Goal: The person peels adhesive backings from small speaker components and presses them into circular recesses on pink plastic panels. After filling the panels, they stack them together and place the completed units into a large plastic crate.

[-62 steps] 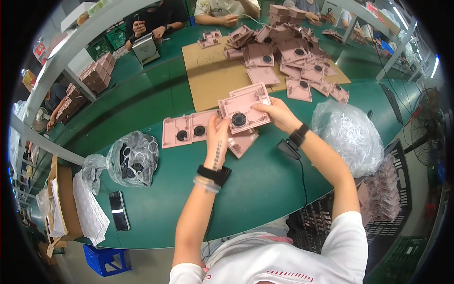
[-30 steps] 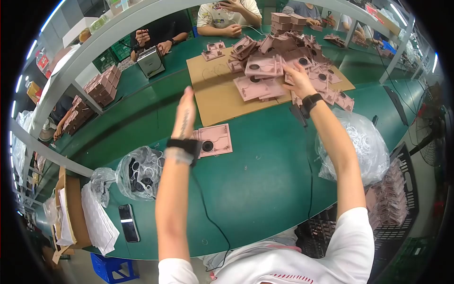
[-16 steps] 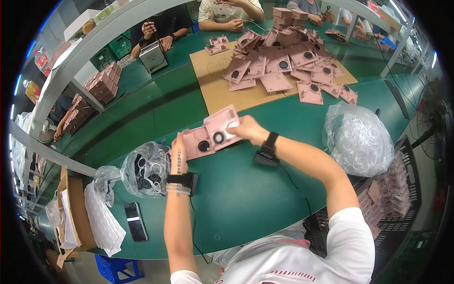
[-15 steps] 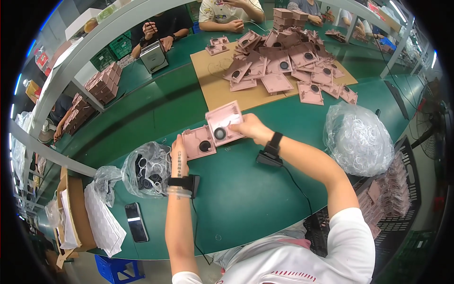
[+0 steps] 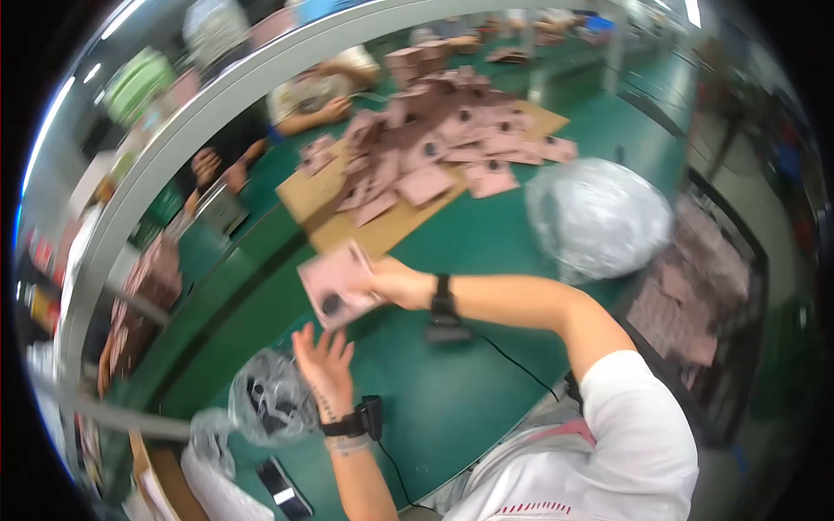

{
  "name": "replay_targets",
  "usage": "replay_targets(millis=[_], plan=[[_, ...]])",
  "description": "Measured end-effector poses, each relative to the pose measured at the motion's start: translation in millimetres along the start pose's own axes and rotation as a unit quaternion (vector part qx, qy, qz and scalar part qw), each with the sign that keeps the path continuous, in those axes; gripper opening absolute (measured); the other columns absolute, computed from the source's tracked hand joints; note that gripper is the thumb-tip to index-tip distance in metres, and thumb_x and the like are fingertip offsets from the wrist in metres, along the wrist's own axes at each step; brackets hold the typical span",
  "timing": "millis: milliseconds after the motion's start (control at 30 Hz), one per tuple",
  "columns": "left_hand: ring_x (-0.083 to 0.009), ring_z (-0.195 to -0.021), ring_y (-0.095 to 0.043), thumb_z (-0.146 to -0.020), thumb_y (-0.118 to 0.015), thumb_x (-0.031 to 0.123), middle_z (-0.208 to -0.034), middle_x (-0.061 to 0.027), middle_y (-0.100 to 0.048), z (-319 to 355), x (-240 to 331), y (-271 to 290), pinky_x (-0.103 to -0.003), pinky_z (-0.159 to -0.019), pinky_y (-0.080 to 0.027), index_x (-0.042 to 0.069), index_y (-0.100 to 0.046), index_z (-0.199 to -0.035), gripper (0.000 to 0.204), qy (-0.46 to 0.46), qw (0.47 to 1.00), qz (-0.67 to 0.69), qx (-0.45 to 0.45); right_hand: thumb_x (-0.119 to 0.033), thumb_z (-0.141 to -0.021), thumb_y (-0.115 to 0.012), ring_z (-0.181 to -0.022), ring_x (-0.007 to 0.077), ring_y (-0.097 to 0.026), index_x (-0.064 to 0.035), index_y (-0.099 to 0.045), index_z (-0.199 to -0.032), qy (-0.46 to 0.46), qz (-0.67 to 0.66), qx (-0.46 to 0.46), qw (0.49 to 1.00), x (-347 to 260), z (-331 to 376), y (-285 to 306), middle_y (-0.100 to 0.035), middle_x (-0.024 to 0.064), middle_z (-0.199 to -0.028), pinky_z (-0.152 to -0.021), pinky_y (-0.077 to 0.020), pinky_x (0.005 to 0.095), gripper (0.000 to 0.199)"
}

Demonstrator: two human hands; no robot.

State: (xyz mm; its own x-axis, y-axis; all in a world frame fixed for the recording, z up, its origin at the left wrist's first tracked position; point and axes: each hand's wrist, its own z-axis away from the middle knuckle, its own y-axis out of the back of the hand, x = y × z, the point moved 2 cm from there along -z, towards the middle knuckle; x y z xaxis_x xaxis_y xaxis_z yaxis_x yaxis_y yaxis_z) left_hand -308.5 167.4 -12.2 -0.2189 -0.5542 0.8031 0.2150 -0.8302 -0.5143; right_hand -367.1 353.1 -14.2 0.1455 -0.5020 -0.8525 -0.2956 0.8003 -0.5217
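Note:
My right hand [image 5: 401, 283] grips a square pink plastic panel [image 5: 326, 276] by its right edge and holds it above the green table [image 5: 417, 382]. A black round piece [image 5: 331, 304] sits near the panel's lower corner. Blur hides whether a second panel lies beneath it. Just below the panel, my left hand [image 5: 327, 365] is open, fingers spread and nothing in them. Beside that hand lies a clear plastic bag [image 5: 271, 399] with dark ring-shaped parts inside. Each wrist wears a black strap with a small cabled box.
A heap of pink panels [image 5: 426, 187] covers a cardboard sheet [image 5: 300, 191] at the far side. To the right stand a large clear bag [image 5: 599, 217] and a black crate [image 5: 760, 286] of wrapped pink parts. A phone [image 5: 283, 491] lies near left. A grey frame bar [image 5: 161, 130] arches over the table.
My left hand has let go of the panel it was touching and opened. My right hand has moved left with its panel. The whole view has shifted and turned.

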Motion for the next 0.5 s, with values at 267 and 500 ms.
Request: replay_targets(millis=[267,500], plan=[[-0.0198,-0.103,-0.057,-0.094,-0.047,0.039,-0.114,-0.0112,-0.059,35,-33,-77,-0.028,-0.087,-0.042,0.004,-0.051,-0.122,0.045,0.026,0.946,-0.192,-0.259,-0.032,-0.089,-0.059,-0.125,0.0406,-0.038,-0.0076,-0.024,-0.141,0.015,0.014,0.177,0.984,-223,112,41,-0.015,0.0293,-0.145,-0.093,-0.0431,0.0532,0.068],[-0.0171,-0.089,-0.060,-0.094,-0.051,0.021,-0.100,-0.0079,-0.063,108,-126,-172,-0.024,-0.079,-0.045,0.002,-0.058,-0.109,0.025,0.075,0.833,-0.343,-0.428,-0.029,-0.090,-0.057,-0.104,0.0346,-0.057,-0.0029,-0.043,-0.130,-0.019,0.663,0.530,0.528,-381,461,33,-0.050,0.0241,-0.124,-0.087,-0.0500,0.0411,0.050]])
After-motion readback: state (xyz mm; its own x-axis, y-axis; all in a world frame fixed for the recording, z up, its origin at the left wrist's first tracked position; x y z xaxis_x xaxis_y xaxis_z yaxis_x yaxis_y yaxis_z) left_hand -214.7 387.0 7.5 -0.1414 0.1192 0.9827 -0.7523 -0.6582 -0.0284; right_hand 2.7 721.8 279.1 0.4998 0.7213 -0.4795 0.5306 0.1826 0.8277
